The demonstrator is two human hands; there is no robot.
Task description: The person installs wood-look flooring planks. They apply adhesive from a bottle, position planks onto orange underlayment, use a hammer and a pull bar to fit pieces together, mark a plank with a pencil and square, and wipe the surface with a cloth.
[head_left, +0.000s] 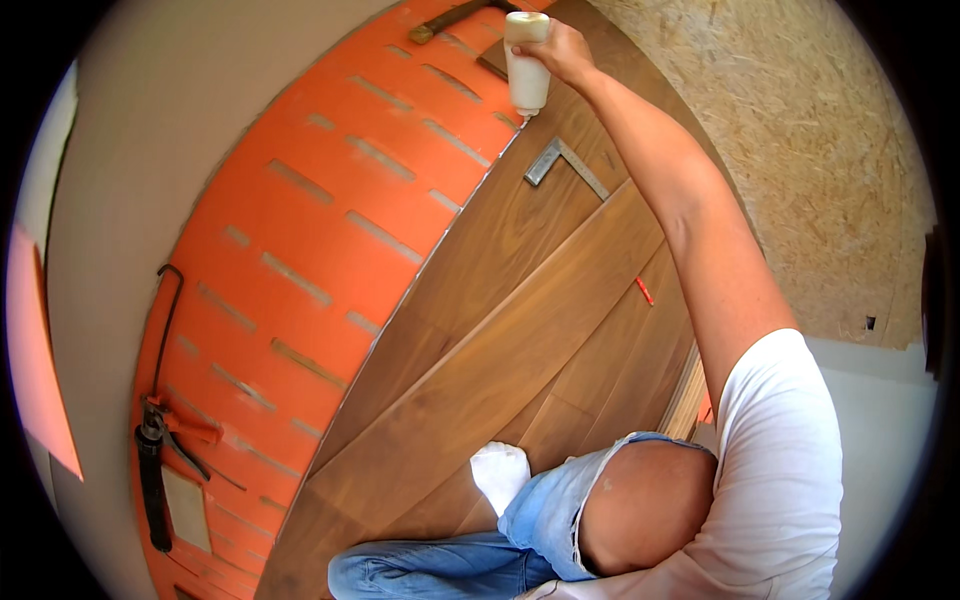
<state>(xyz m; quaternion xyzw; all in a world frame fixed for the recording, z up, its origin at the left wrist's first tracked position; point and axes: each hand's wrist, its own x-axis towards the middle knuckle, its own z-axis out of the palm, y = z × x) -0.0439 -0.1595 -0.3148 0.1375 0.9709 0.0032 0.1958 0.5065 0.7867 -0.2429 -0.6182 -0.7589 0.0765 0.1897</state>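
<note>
Orange underlay (pixel 300 230) meets brown planks (pixel 480 240) beneath the white bottle (pixel 528 85), gripped nozzle-down by the right hand (pixel 565 52); nearer than the bottle, a square (pixel 541 164) bears illegibly small markings. Left hand: cannot tell.

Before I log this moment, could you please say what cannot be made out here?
In the head view:
- Left hand: not visible, hidden or out of frame.
- Square: scale too small to read.
- Dark tool: far end cut off by top edge.
- Red item: too small to identify.
</note>
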